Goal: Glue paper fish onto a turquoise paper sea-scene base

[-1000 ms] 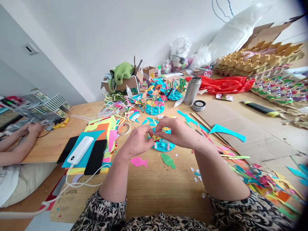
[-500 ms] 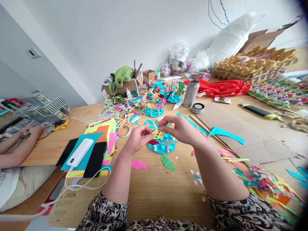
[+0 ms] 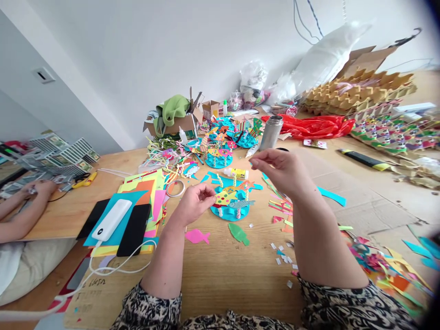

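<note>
Over the blue disc [image 3: 229,213], left fingers [image 3: 208,200] pinch the spotted fish [image 3: 225,197], probably light, creasable paper best held edgewise; right of the disc, right fingers [image 3: 264,156] meet.

Yellow spotted paper fish [image 3: 225,198]: one end covered by the left hand's [image 3: 197,201] fingertips. Red paper piece [image 3: 217,206]: mostly hidden behind that fish. Right hand [image 3: 280,172]: fingertips pinched; anything between them too small to tell. Steel flask [image 3: 271,133]: foot partly screened by the right hand. Flask lid [image 3: 283,149]: dark rim showing, remainder behind the same hand. Blue paper strip [image 3: 332,196]: near end behind the right forearm. Co-worker [image 3: 12,268]: cut off by left edge; item in fingers indistinct. White cable [image 3: 27,315]: cut by left edge. Cardboard sheet [image 3: 103,300]: lower lettering illegible.
</note>
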Demonstrator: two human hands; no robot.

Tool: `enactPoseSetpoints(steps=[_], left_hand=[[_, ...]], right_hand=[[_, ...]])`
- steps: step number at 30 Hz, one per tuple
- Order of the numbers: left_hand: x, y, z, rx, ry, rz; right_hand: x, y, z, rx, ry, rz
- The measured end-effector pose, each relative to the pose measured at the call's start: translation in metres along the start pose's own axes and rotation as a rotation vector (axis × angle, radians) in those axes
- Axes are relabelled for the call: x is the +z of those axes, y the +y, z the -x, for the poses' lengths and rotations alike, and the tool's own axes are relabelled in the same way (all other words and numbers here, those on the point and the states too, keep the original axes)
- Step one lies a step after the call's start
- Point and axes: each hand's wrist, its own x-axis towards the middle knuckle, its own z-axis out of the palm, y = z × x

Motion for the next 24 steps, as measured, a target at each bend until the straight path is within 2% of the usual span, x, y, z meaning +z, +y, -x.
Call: enactPoseSetpoints(steps=[2,6,13,18,24], left_hand=[[0.0,-0.001,0.003,-0.024,-0.011,-0.005],[0.003,-0.002,0.004,-0.066,0.014,-0.01],[0.007,0.004,0.004,-0.076,0.018,-0.043],[0.01,0.009,0.01,-0.078,-0.02,-0.086],[0.016,-0.009,0.026,-0.073,-0.141,-0.209]], right_hand=[[-0.006,0.003,0.0,0.01,0.054,-0.026],[-0.009,0.002,0.002,0.003,0.004,0.037],[-0.004,-0.016,0.008,-0.055,-0.211,0.161],[-0.002,-0.014,0.01,-0.134,-0.396,0.217],[-0.003,-0.012,0.011,-0.157,-0.362,0.283]])
